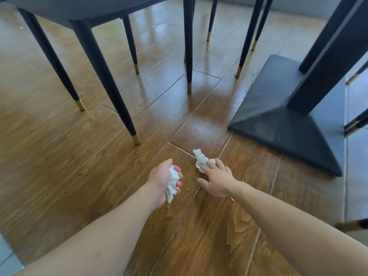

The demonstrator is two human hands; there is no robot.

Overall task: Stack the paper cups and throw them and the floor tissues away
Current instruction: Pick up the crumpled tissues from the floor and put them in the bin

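My left hand (164,181) hovers low over the wooden floor, its fingers curled around a crumpled white tissue (172,183) that hangs out below the palm. A second crumpled white tissue (200,159) lies on the floor just to the right. My right hand (218,179) reaches onto it with spread fingers, the fingertips touching its near edge; the hand has not closed around it. No paper cups are in view.
Dark chair legs with brass tips (136,139) stand ahead on the left and centre (189,89). A dark square table base (278,124) with its column sits to the right. Open wooden floor (79,166) lies around both hands.
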